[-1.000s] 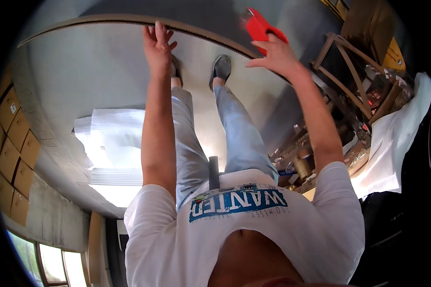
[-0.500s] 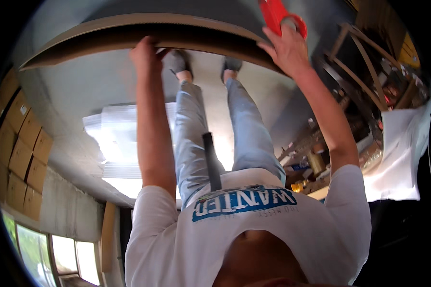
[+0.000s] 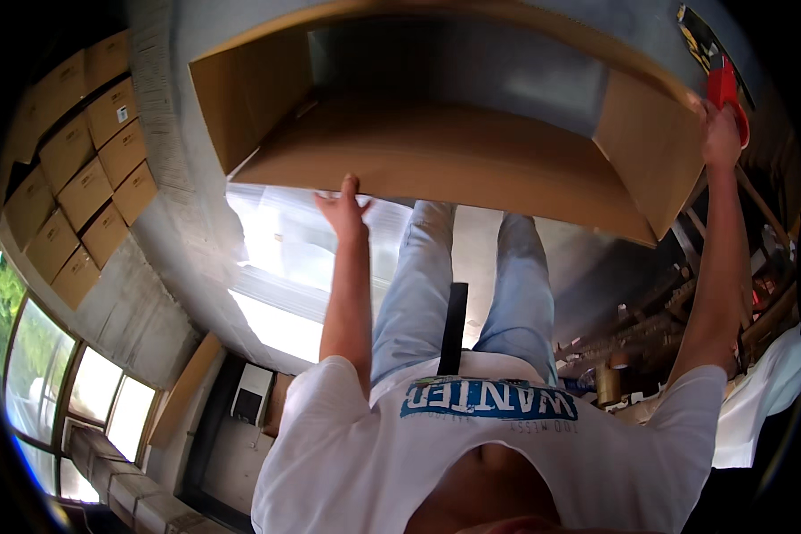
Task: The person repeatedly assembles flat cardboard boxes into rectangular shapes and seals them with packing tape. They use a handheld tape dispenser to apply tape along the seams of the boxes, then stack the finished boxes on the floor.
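Note:
A large brown cardboard box point(image 3: 436, 147) spans the space in front of me, opened into a rectangular frame. Grey floor shows through it. My left hand point(image 3: 345, 212) is at its near lower edge, one digit over the rim and the other fingers partly spread below. At the box's right corner, my right hand point(image 3: 721, 138) is closed around a red tape dispenser point(image 3: 724, 84), its fingertips against the cardboard. Part of the dispenser is hidden by the hand.
Stacked cardboard cartons point(image 3: 84, 182) stand at the left. Shiny white sheets point(image 3: 285, 249) lie on the floor beside my legs. Cluttered items, including a tan roll point(image 3: 608, 385), fill the right side. A dark flat object point(image 3: 699, 37) lies beyond the dispenser.
The flat, narrow-looking cardboard is now spread into a wide box frame. My right hand has moved right and nearer with the tape dispenser; the left has shifted right and nearer along the edge.

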A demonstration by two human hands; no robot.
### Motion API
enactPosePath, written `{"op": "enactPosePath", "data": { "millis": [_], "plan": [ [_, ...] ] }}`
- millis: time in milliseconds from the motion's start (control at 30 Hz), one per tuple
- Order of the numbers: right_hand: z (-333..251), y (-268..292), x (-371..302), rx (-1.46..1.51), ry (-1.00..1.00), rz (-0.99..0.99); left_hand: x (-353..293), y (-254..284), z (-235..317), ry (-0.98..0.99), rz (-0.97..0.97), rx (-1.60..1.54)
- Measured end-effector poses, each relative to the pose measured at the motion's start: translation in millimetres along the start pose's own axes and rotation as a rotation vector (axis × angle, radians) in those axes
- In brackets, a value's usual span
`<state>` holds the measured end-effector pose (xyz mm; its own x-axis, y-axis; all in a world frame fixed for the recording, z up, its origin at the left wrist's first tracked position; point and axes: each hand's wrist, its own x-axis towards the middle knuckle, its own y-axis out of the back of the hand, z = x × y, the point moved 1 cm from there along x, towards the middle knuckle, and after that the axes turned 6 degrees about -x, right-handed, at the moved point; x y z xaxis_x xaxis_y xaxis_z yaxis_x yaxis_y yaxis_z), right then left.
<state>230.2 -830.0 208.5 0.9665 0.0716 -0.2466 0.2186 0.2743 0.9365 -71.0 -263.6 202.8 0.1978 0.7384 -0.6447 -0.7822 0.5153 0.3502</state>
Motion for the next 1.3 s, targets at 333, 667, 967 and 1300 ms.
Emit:
{"op": "enactPosePath", "data": {
  "millis": [333,667,967,1300],
  "plan": [
    [15,-26,-4,-0.174,0.183,0.052,204,46,185,-0.615,0.23,1.292],
    [41,-38,-114,-0.364,-0.046,0.109,324,73,164,-0.527,-0.157,1.236],
    [186,-136,-180,-0.454,0.151,0.033,183,-49,44,-0.795,-0.35,1.013],
    [-92,-209,-87,-0.456,-0.412,-0.328,215,-76,25,-1.095,0.172,1.906]
  ]
}}
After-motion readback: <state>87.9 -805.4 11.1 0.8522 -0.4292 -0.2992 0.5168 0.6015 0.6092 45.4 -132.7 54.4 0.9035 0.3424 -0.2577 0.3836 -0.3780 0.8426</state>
